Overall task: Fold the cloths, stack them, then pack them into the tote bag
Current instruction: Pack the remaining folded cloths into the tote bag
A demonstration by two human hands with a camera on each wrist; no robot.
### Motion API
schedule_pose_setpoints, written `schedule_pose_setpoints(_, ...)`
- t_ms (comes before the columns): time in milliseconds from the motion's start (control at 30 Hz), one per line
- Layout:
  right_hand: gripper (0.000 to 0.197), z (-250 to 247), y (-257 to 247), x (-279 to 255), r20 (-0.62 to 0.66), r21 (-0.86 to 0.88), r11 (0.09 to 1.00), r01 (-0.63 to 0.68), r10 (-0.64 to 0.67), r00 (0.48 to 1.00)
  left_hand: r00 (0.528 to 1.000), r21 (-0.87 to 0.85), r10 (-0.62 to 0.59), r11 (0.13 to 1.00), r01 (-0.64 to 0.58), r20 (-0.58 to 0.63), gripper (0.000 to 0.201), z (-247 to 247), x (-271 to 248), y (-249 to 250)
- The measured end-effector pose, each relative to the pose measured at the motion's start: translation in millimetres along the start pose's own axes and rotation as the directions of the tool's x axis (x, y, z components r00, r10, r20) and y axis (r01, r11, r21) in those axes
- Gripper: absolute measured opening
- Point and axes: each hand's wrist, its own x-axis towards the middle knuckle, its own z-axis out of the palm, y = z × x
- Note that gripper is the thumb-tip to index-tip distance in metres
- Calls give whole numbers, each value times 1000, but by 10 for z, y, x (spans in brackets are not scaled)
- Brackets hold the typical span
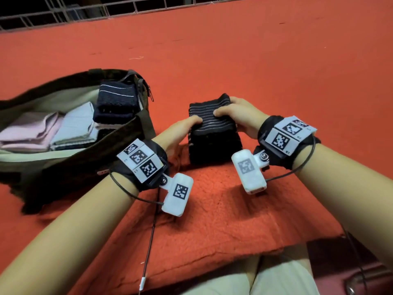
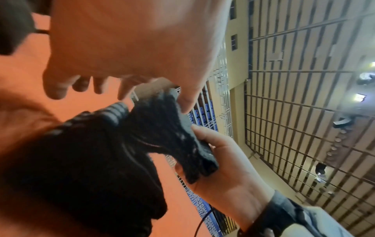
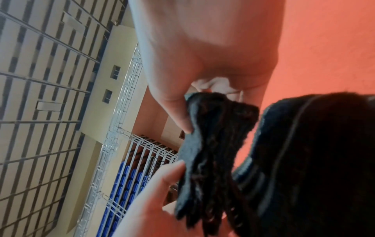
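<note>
Nearest in the head view, the wrist bands (image 1: 142,159) carry black-and-white square code tags; small marks beside them are too tiny to read. Just beyond, both hands clasp a stack (image 1: 212,133) of dark striped cloths standing on a red mat (image 1: 223,209): the left hand (image 1: 180,130) grips its left side, thumb on top, and the right hand (image 1: 240,116) grips its right side. Only the wrist views show the underside of the grip: the top cloth's edge is pinched between thumb and fingers (image 2: 205,141), bunched into folds (image 3: 213,136). Only the head view shows the bag (image 1: 89,150), left of the stack and open, holding folded pink, white and navy cloths (image 1: 117,101). Farther off, the wrist views show barred railings (image 2: 294,96) and blue seats (image 3: 129,176).
</note>
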Motion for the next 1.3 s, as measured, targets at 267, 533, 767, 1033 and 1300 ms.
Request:
schedule_pose_setpoints(267,12,-1,-602,-255,64,-7,979,201,-201,978,980,-135,188,975,-179,63,22,-280,-266,450)
schedule_pose_setpoints(533,58,385,-1076,-397,240,-134,943,305,-268,933,948,28,316,948,-317,40,6,-901,-723,557)
schedule_pose_setpoints(767,28,1136,-1338,-340,357,-26,946,323,-293,887,925,46,333,943,-330,-184,5,-1822,-1001,490)
schedule_pose_setpoints(1033,28,2011,-1550,20,342,-150,856,495,-425,838,921,210,231,963,-170,-314,22,-2552,-954,347)
schedule_pose_setpoints(1300,24,2025,-1435,317,214,-361,773,522,-477,853,928,165,79,986,-19,-365,21,-2554,-504,198)
